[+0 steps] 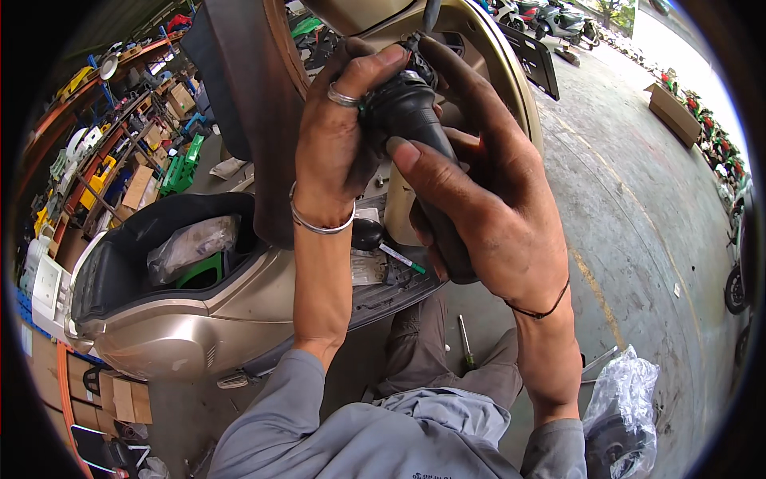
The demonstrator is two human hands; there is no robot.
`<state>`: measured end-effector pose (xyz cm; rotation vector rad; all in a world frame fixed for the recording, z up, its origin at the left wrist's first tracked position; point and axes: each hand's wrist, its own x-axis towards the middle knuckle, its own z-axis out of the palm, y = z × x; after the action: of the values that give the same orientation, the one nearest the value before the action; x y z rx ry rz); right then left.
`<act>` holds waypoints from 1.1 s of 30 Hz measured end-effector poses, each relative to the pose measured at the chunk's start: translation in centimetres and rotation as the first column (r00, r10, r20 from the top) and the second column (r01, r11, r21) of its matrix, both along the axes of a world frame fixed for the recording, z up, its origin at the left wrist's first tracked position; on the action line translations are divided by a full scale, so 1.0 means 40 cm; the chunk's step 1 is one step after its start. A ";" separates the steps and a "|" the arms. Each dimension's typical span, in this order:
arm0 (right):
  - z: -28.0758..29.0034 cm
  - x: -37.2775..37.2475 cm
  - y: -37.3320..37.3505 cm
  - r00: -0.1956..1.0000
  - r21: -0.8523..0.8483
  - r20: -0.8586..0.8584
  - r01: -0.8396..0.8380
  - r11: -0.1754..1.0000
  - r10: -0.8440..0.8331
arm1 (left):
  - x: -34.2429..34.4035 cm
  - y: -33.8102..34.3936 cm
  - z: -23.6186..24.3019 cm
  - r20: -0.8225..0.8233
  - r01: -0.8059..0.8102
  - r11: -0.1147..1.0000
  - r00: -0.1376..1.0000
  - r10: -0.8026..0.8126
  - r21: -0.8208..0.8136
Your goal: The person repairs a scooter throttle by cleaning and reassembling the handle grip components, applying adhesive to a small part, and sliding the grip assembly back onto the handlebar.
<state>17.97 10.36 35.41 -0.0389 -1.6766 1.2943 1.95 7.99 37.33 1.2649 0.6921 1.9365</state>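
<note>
A black rubber handlebar grip [413, 120] is held up in front of the gold scooter's front part [511, 88]. My left hand [337, 140], with a ring and a metal bangle, is closed around the collar at its upper end, the thumb on top. My right hand [511, 203] wraps the grip's lower length, thumb pressed on its side and forefinger reaching to the upper end. Small dark parts show at that end between my fingertips; their kind cannot be made out. A dark cable or rod [432, 14] rises just above them.
The scooter's open seat compartment [239, 279] holds a plastic-wrapped item. On the footboard lies a green-capped marker [401, 258]. A screwdriver [465, 343] is below, by my legs. Crowded shelves [104, 152] line the left. At lower right sits a clear plastic bag [622, 399] with a dark part.
</note>
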 end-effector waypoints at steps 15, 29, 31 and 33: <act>0.013 0.031 0.029 0.992 -0.076 0.060 -0.107 0.991 0.111 | 0.024 0.033 -0.013 -0.023 -0.170 0.977 0.985 0.174 0.125; -0.029 0.059 0.112 0.784 -0.341 -0.222 -0.619 0.707 0.579 | 0.036 0.013 -0.018 -0.137 -0.051 0.994 0.988 0.064 0.096; -0.036 0.073 0.100 0.734 -0.375 -0.306 -0.678 0.632 0.607 | 0.026 0.036 -0.031 -0.159 0.047 0.982 0.987 -0.018 0.181; -0.047 0.091 0.086 0.789 -0.437 -0.290 -0.613 0.658 0.542 | 0.019 0.047 -0.027 -0.197 0.022 0.977 0.980 0.020 0.212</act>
<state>21.60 13.80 33.53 0.2928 -1.2053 2.1656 2.73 9.87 36.25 1.6069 0.5912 1.9412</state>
